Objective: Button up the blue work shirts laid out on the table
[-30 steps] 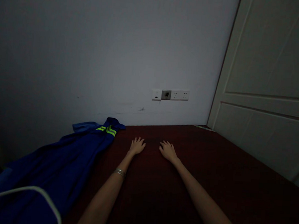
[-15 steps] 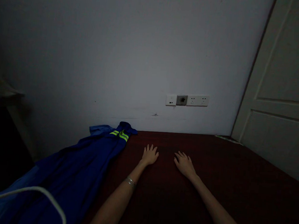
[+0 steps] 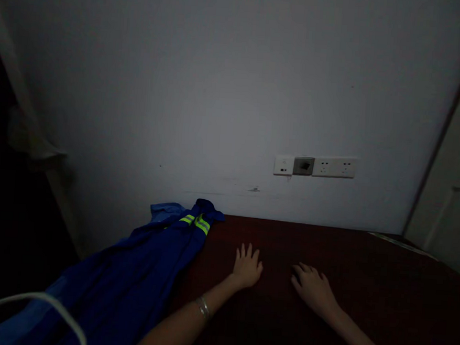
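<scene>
Blue garment (image 3: 128,281) on the counter (image 3: 365,261) — 9 o'clock from the left hand (image 3: 247,270), the nearer one; long axis 1-to-7. Left hand's grip wide, fingers spread; right hand's (image 3: 316,291) loosely open — both without a held item.

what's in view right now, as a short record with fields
left hand: left hand, spread on the table, holding nothing
right hand: right hand, at the table, fingers slightly bent
surface: dark red table
garment: blue garment with yellow-green stripes, left of the left hand
wall: socket panels
wrist: silvery bracelet, left arm
light: dim
</scene>
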`<state>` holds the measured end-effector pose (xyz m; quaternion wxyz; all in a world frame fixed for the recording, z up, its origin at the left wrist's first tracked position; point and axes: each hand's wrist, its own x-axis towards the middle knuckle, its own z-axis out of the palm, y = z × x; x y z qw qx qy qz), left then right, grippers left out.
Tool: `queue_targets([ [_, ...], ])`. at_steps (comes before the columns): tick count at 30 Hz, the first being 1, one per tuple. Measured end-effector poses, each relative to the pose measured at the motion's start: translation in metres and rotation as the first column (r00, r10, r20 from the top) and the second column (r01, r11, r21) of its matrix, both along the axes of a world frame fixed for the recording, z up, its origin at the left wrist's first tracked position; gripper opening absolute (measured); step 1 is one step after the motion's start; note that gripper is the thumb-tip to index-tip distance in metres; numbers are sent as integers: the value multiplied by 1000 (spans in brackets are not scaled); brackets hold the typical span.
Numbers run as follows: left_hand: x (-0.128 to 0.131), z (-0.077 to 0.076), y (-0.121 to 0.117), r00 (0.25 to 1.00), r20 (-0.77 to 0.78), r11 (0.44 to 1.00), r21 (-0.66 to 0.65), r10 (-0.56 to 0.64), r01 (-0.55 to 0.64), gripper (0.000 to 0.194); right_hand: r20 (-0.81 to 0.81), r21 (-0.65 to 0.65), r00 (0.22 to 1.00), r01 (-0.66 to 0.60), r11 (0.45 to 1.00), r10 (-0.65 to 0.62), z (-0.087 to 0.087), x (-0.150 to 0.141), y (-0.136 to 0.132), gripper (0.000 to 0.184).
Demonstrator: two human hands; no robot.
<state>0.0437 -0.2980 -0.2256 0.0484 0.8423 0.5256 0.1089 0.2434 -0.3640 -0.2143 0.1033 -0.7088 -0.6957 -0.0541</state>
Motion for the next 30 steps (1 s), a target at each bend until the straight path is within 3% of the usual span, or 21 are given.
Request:
queue_targets([
  [3,-2,5,3,1000,13,996,-83,-14,15,60,18,-3,998,-55,998,55,18,1,16,40],
  [6,-15,24,14,994,41,979,-176,-98,103,60,-73,8,990,-122,992,123,34,-1,40,40],
  [7,-23,34,20,988,62,975,-164,-139,148,58,-117,11,982,-150,989,150,37,-3,49,39],
  [9,-45,57,40,970,98,975,11,-222,222,47,-203,23,958,-200,979,201,41,-8,65,39],
  [10,-58,69,52,972,101,975,100,-210,201,42,-243,30,945,-218,976,218,42,-11,72,39],
  [12,-90,92,82,990,114,976,212,-77,51,35,-324,38,914,-244,969,243,44,-18,83,39],
  [14,-126,111,114,986,129,961,243,105,-134,30,-404,40,872,-286,957,277,44,-27,88,39],
  [17,-184,129,157,955,150,930,232,255,-285,31,-506,18,786,-403,915,356,45,-37,85,39],
  [20,-235,134,187,912,147,897,177,384,-406,27,-566,-25,722,-497,867,398,43,-40,73,38],
  [23,-264,129,205,887,128,880,124,445,-459,26,-573,-88,726,-517,851,381,39,-35,57,37],
  [30,-265,111,230,930,75,927,82,360,-366,38,-596,-183,749,-479,859,291,32,-19,30,37],
])
